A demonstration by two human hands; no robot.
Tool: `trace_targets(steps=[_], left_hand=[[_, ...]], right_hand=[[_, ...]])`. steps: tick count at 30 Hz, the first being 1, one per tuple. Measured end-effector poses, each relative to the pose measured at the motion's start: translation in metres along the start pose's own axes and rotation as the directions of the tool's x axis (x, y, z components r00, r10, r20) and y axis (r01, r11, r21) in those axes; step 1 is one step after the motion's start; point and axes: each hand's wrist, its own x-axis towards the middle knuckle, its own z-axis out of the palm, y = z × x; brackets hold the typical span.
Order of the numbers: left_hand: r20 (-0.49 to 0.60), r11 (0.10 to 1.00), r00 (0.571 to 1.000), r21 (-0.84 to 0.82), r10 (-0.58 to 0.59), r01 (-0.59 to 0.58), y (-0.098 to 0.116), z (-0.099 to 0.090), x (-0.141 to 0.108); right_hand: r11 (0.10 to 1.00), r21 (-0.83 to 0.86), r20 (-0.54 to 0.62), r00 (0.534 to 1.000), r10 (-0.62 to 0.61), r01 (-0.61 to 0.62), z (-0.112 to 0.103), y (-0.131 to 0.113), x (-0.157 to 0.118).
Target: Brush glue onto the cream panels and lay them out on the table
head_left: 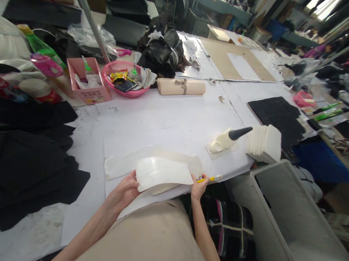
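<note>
My left hand [128,190] pinches one end and my right hand [199,188], also clasping a yellow-handled brush [210,179], the other of a curved, white, plastic-looking sheet [163,171] that I judge light, springy, creasable and best held by its short edges, over the white-covered table [163,124].

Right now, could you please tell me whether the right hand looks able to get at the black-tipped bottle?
Probably yes: nothing seems to stand between the right hand and the bottle, though that hand holds the brush and seemingly the white sheet.
</note>
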Motion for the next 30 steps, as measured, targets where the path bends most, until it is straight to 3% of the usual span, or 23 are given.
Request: trace_targets(steps=[4, 8, 12, 15, 18, 22, 26, 30], left_hand=[[-0.032, 0.985, 0.986, 0.057, 0.165, -0.163, 0.052, -0.014, 0.011], [-0.025, 0.951, 0.954, 0.088, 0.298, -0.295, 0.103, -0.012, 0.027], [-0.052, 0.904, 0.907, 0.118, 0.418, -0.41, 0.134, -0.005, 0.043], [-0.075, 0.881, 0.884, 0.153, 0.461, -0.447, 0.146, -0.013, 0.054], [-0.079, 0.882, 0.895, 0.23, 0.439, -0.412, 0.149, -0.042, 0.067], [-0.137, 0.861, 0.938, 0.457, 0.317, -0.224, 0.141, -0.098, 0.082], [-0.259, 0.746, 0.921, 0.664, 0.289, -0.047, 0.138, -0.142, 0.091], [-0.264, 0.613, 0.917, 0.789, 0.3, 0.026, 0.146, -0.161, 0.093]], right_hand=[[0.999, -0.02, 0.018, 0.999, 0.038, -0.038, 0.0, -0.002, 0.001], [0.999, -0.036, 0.025, 0.999, 0.041, -0.04, 0.001, -0.003, 0.002], [0.998, -0.036, 0.021, 0.998, 0.06, -0.06, 0.002, 0.0, 0.001], [0.998, -0.037, 0.008, 0.999, 0.053, -0.053, 0.003, 0.003, 0.001], [0.998, -0.042, 0.005, 0.999, 0.04, -0.04, 0.004, 0.006, 0.002], [0.999, -0.043, 0.012, 1.0, 0.027, -0.026, 0.004, 0.007, 0.003], [0.998, -0.054, 0.005, 1.0, 0.026, -0.026, 0.004, 0.005, 0.003], [0.997, -0.062, 0.004, 0.999, 0.035, -0.034, 0.003, 0.003, 0.002]])
